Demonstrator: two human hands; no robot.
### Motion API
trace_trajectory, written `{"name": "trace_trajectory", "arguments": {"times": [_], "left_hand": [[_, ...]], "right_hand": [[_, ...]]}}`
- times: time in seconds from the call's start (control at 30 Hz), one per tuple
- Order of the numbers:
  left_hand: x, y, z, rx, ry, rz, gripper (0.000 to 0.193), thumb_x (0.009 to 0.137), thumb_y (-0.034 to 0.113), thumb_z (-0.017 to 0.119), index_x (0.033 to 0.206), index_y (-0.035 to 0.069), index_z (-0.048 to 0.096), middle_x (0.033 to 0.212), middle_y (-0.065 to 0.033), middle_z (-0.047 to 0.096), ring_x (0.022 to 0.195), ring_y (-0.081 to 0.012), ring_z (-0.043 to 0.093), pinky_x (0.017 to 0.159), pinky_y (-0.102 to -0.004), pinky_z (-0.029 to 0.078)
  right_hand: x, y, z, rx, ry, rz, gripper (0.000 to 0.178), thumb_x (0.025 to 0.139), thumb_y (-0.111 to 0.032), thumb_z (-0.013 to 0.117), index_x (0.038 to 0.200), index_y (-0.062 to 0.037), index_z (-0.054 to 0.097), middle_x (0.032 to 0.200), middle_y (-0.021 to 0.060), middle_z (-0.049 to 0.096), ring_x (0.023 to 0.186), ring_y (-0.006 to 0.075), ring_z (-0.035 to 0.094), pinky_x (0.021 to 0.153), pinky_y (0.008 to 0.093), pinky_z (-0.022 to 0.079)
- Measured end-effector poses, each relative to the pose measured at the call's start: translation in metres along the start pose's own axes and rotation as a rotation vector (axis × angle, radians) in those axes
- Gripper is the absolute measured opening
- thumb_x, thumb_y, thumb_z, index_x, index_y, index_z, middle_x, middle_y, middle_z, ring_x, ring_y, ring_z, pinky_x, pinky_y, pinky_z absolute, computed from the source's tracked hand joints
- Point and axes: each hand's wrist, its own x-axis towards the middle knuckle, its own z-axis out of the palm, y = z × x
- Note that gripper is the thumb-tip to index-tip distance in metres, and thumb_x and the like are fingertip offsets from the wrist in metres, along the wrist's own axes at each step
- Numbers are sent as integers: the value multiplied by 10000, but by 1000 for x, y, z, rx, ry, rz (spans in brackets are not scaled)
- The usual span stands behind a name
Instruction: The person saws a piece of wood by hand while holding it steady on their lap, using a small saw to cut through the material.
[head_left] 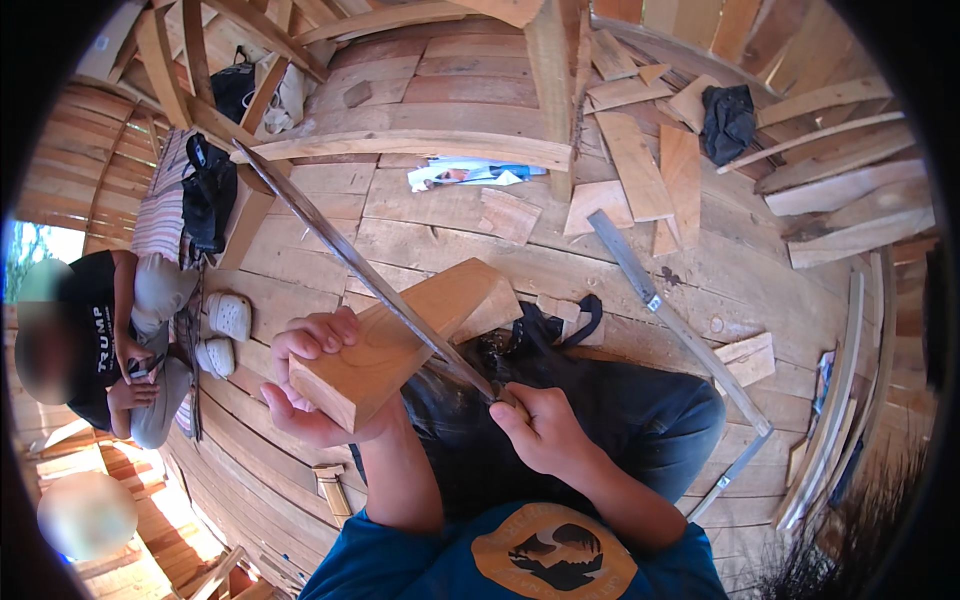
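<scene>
The left hand (318, 385) clamps a wooden block (400, 340) over the lap, while the right hand (540, 430), fisted on a long saw (370, 275), angles its blade up-left across the block's upper edge.

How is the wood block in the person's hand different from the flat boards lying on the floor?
The wood block is thick and chunky; the loose boards are thin and flat. The block is held up and tilted in the left hand, while the boards lie scattered on the plank floor. A long blade, gripped by the right hand, crosses the block, not the boards. Both are pale bare wood.
</scene>
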Motion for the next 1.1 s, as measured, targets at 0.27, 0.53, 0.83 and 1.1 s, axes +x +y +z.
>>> {"name": "trace_trajectory", "arguments": {"times": [0.27,0.53,0.83,1.1], "left_hand": [[32,-3,-52,131,161,3,486,955,445,313,842,22,524,765,-98,497,724,-196,473,693,-348,401],[15,-11,-39,169,105,-161,500,956,448,281,788,30,499,739,-99,474,678,-199,443,680,-360,363],[32,-46,8,-21,-88,-443,548,973,475,251,772,24,488,747,-114,485,694,-206,464,696,-355,370],[-15,-74,73,-6,-286,-523,631,953,503,278,724,-21,546,711,-127,549,650,-201,517,636,-303,397]], "right_hand": [[51,1,42,-18,-54,22,397,969,-305,529,713,-2,535,530,108,477,478,195,470,494,338,386],[21,9,41,102,-26,243,458,988,-414,484,745,-26,498,560,16,419,472,102,394,448,257,328],[-6,-30,4,31,204,314,584,976,-571,414,752,-34,468,573,-28,394,450,42,371,402,211,282],[-72,-8,14,258,503,425,548,1007,-529,351,821,-25,460,577,-12,390,447,58,378,411,218,299]]}}
